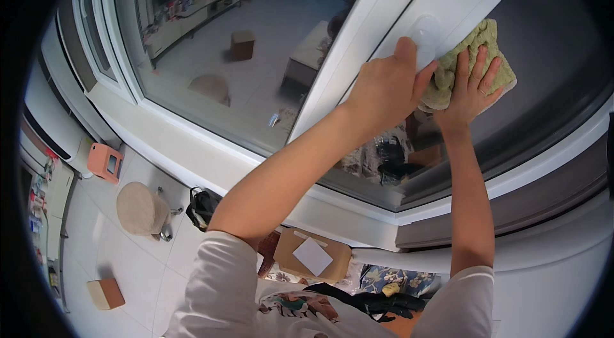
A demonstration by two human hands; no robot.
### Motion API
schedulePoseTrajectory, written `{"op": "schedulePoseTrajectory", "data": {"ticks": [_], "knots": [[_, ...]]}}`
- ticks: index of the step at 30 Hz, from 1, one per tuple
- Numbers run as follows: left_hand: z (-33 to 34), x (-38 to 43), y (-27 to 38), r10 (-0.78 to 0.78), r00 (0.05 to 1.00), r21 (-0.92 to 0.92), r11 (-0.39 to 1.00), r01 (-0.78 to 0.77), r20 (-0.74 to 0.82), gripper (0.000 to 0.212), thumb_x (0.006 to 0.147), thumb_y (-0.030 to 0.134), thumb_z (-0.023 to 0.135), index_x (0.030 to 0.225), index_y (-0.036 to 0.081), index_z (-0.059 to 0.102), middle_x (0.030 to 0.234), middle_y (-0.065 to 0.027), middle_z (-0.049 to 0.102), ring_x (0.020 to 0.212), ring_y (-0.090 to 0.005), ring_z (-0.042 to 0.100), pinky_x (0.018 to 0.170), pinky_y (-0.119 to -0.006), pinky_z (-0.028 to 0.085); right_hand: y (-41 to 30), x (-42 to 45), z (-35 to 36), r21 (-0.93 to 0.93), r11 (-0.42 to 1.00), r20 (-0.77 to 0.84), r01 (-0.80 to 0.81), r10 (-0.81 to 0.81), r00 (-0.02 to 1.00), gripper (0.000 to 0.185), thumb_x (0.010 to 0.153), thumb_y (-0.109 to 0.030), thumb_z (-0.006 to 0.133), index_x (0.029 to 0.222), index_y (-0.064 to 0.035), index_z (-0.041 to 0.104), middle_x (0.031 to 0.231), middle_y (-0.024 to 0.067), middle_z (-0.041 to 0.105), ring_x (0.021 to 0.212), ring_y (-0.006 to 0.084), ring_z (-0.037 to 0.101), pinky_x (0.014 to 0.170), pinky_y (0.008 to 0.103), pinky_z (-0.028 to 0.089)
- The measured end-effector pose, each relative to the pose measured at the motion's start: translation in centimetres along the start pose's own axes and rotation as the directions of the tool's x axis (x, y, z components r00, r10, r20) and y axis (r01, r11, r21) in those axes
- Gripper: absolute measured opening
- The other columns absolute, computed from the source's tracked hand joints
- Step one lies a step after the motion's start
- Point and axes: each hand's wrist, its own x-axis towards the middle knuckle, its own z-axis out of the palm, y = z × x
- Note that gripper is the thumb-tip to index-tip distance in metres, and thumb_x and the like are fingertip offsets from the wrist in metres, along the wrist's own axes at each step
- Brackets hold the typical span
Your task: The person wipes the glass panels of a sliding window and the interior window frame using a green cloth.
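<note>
My left hand [386, 86] grips the white window handle [426, 33] on the white window frame [369, 45]. To its right, my right hand [463, 98] lies flat with its fingers spread, pressing a green cloth [494, 72] against the dark window pane [542, 50]. The cloth is bunched on its left side, close to the handle and to my left fingertips. A ring sits on one right finger. The left pane [201, 60] reflects the room behind me.
Below the window runs a white sill [201, 146]. On the tiled floor stand a round beige stool [139, 208], a brown-and-cream cube stool [105, 294] and a pink box-shaped device [104, 163]. A black bag [201, 206] and a cardboard box [288, 251] are below my arms.
</note>
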Motion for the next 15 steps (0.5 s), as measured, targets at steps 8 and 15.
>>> {"op": "schedulePoseTrajectory", "data": {"ticks": [8, 15], "knots": [[-0.5, 0.8, -0.4, -0.007, 1.0, 0.056, 0.998, 0.007, -0.004, 0.031, 0.089, 0.019, 0.055, 0.083, -0.006, 0.039, 0.048, -0.0201, 0.051, 0.045, -0.0371, 0.056, 0.04, -0.04, 0.043, -0.3, 0.3, 0.3, 0.008, 0.999, 0.01, -0.037, 0.037, 0.999, 0.061, 0.081, -0.053, 0.048, 0.132, -0.0193, 0.047, 0.143, 0.0052, 0.035, 0.135, 0.0335, 0.023, 0.1, 0.0605, 0.009], [1.8, 0.1, 0.0, -0.085, 0.976, -0.133, 0.989, 0.059, -0.2, 0.026, 0.091, 0.019, 0.052, 0.091, -0.005, 0.043, 0.054, -0.0198, 0.054, 0.047, -0.0302, 0.058, 0.042, -0.037, 0.041, -0.6, 0.2, 0.2, 0.001, 0.998, 0.031, -0.069, 0.069, 0.997, 0.056, 0.083, -0.049, 0.046, 0.13, -0.0177, 0.049, 0.143, 0.0063, 0.035, 0.135, 0.034, 0.024, 0.1, 0.0613, 0.006]]}}
